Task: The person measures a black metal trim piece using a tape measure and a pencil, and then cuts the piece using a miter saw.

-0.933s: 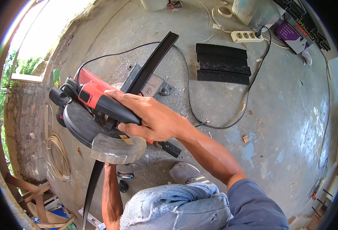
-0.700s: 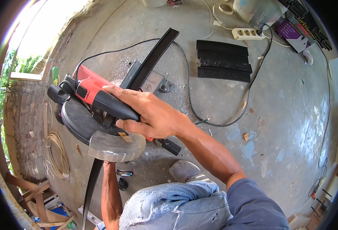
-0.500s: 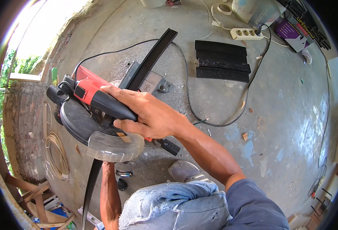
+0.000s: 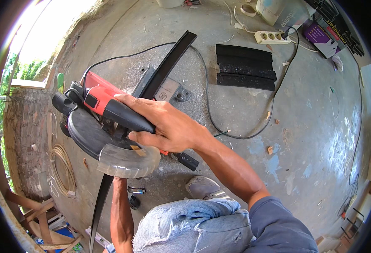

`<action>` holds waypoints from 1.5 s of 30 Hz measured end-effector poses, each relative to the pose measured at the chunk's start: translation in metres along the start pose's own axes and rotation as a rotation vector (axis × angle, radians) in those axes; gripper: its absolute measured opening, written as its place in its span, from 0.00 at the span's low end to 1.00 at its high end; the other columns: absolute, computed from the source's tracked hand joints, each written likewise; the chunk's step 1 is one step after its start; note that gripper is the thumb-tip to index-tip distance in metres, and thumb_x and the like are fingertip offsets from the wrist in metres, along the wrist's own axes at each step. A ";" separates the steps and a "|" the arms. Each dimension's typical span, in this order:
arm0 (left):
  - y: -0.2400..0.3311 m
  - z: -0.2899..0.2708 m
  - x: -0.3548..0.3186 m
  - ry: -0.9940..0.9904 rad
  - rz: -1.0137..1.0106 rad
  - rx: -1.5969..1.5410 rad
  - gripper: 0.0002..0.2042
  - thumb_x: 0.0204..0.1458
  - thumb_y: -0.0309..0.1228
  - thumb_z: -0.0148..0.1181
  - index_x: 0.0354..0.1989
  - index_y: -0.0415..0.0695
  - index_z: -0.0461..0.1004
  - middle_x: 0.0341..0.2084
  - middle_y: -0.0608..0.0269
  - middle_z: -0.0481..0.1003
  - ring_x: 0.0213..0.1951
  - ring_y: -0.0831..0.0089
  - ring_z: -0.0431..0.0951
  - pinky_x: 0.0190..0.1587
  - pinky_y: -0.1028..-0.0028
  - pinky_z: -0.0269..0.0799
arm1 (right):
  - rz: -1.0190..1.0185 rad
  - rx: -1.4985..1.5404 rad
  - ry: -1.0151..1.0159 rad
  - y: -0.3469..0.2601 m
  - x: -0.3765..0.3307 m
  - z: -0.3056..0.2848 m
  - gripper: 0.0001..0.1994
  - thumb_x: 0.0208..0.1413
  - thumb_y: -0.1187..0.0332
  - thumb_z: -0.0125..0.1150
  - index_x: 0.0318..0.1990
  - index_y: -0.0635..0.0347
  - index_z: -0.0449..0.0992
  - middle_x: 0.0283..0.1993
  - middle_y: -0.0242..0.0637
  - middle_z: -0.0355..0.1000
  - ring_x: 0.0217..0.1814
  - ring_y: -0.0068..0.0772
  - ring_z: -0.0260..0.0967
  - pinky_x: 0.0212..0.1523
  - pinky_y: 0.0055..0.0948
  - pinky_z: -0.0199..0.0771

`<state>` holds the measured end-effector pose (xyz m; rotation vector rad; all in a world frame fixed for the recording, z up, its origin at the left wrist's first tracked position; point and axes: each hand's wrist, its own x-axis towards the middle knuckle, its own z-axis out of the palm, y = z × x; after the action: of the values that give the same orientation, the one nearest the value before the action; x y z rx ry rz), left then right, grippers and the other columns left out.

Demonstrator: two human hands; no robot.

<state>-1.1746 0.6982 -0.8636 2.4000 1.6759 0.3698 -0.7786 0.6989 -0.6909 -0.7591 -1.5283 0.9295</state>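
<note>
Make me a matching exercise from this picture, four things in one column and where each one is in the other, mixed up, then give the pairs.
Things:
1. red and black chop saw
2. long black metal strip
3. white power strip
4. stack of short black bars

Places:
A. lying on the concrete floor to the right of the saw's base
B. at the top, near a white bucket
C. gripped at its handle by the right hand
D. running diagonally under the saw

Pairs: 1-C, 2-D, 3-B, 4-A
</note>
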 end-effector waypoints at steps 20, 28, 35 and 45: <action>0.007 0.010 0.008 -0.007 0.002 0.004 0.22 0.46 0.43 0.68 0.46 0.44 0.77 0.42 0.59 0.78 0.47 0.56 0.76 0.61 0.48 0.58 | 0.112 -0.329 -0.023 -0.034 0.017 -0.009 0.27 0.45 0.72 0.61 0.54 0.70 0.64 0.41 0.61 0.70 0.42 0.67 0.70 0.44 0.49 0.71; 0.012 0.014 0.005 -0.018 -0.015 0.013 0.22 0.46 0.43 0.67 0.46 0.44 0.77 0.42 0.59 0.78 0.47 0.57 0.76 0.61 0.47 0.58 | 0.185 -0.309 0.176 -0.032 0.030 0.023 0.22 0.44 0.74 0.60 0.47 0.76 0.63 0.40 0.65 0.71 0.43 0.70 0.71 0.44 0.52 0.72; 0.009 0.021 0.010 -0.023 -0.017 0.043 0.22 0.46 0.44 0.67 0.46 0.44 0.77 0.42 0.60 0.78 0.47 0.57 0.76 0.61 0.47 0.57 | 0.268 -0.380 0.145 -0.039 0.041 0.023 0.19 0.53 0.65 0.62 0.43 0.74 0.67 0.40 0.64 0.73 0.43 0.69 0.73 0.45 0.51 0.74; 0.002 0.036 0.016 0.150 0.091 0.260 0.21 0.46 0.46 0.67 0.44 0.46 0.78 0.42 0.58 0.79 0.45 0.55 0.77 0.51 0.56 0.71 | 0.434 -0.386 0.107 -0.044 0.059 0.025 0.16 0.47 0.67 0.62 0.35 0.74 0.69 0.27 0.64 0.72 0.35 0.68 0.73 0.39 0.49 0.75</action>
<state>-1.1563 0.7125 -0.8953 2.7046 1.7791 0.3745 -0.8117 0.7252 -0.6257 -1.4377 -1.4924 0.8939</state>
